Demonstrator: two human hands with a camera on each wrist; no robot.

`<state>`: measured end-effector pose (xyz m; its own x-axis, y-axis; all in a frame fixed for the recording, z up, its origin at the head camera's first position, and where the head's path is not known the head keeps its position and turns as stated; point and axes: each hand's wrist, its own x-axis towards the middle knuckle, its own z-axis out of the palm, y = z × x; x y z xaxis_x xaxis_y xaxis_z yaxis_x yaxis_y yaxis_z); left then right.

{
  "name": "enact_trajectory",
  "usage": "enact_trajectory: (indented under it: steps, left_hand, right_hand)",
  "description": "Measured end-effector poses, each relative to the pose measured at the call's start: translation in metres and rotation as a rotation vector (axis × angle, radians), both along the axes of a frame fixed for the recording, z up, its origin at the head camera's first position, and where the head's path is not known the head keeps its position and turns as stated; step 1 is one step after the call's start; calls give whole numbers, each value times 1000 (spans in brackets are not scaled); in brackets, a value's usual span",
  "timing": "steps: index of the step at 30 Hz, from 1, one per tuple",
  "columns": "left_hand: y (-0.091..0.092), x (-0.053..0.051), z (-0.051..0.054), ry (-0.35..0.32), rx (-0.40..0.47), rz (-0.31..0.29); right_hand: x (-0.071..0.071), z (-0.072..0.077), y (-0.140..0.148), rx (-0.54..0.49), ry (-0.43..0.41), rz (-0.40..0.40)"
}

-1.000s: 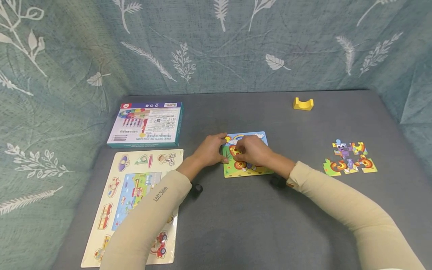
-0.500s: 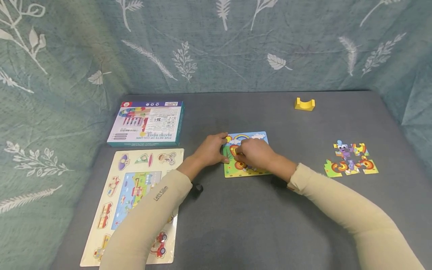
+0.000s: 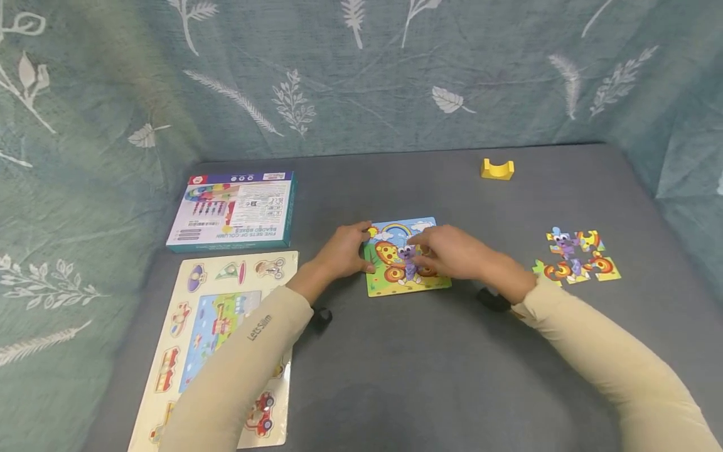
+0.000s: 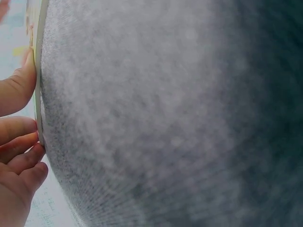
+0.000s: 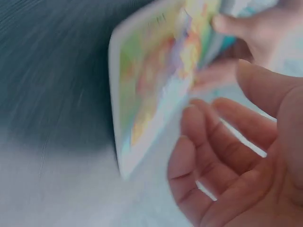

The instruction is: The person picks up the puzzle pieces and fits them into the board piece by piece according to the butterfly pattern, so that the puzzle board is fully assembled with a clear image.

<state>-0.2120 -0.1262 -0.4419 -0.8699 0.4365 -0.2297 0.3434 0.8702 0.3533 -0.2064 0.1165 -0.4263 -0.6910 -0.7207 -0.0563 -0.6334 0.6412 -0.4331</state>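
Observation:
A small jigsaw puzzle board (image 3: 395,289) with a butterfly, a rainbow and grass lies flat on the dark table in the middle of the head view. My left hand (image 3: 342,252) holds its left edge, index finger near the far corner and thumb lower down. Thumb and curled fingertips (image 4: 29,163) meet the board's thin edge (image 4: 40,94) in the left wrist view. Over the right part of the board hovers my right hand (image 3: 459,252), its fingers loosely bent with nothing visible between them. The right wrist view shows the blurred board (image 5: 156,80) beyond that hand.
Several loose jigsaw pieces (image 3: 607,269) lie grouped at the right. A yellow notched block (image 3: 498,169) sits toward the back right. At left are a beaded-column box (image 3: 231,213) and a large peg puzzle board (image 3: 217,279), partly under my left forearm.
My right hand has drawn back to the right across the board, baring the butterfly's middle and left wing. The left hand stays at the edge. The head view has shifted slightly.

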Motion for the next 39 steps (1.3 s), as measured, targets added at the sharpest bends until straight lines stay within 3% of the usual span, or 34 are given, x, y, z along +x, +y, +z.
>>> enact_trajectory:
  steps: [5, 9, 14, 20, 28, 39]
  left_hand:
    - [2, 1, -1, -7, 17, 12]
    - [2, 2, -1, -16, 21, 22]
    - [-4, 6, -1, -31, 12, 40]
    - [-3, 3, -1, -10, 12, 42]
    - [2, -1, -4, -31, 10, 33]
    - [1, 2, -4, -47, -2, 47]
  right_hand:
    - [11, 15, 72, 126, 63, -114]
    - [19, 12, 130, 247, -20, -223]
    - [27, -1, 174, 233, -83, -293]
    - [35, -14, 187, 181, -68, -352]
    - [43, -26, 190, 142, -9, -388]
    - [47, -37, 182, -76, 189, -304]
